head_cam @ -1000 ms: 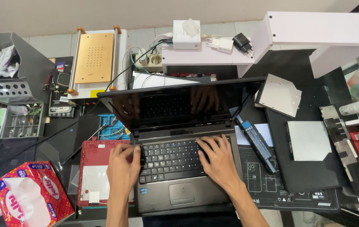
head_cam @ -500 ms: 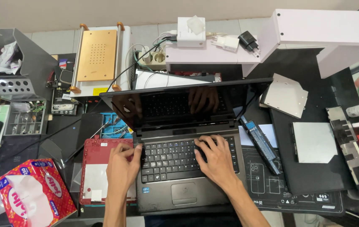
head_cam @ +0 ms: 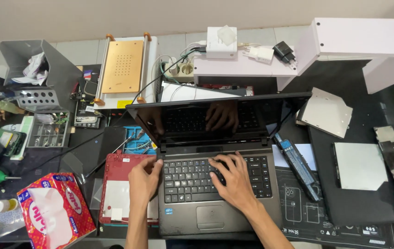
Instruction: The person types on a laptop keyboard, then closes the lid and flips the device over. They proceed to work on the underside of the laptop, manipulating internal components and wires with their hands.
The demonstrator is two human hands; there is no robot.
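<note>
Grey, worn plastic laptop [head_cam: 215, 193] sits open at 6 o'clock on the cluttered workbench [head_cam: 358, 92], its dark screen mirroring the hands. Left hand [head_cam: 142, 180] grips the keyboard's left edge, fingers curled; right hand [head_cam: 234, 180] lies on the keys with fingers spread (nothing held). Black bar-shaped battery [head_cam: 298, 163] lies at 3 o'clock, just beside. Keys being tested, seemingly; further presses need a light touch.
</note>
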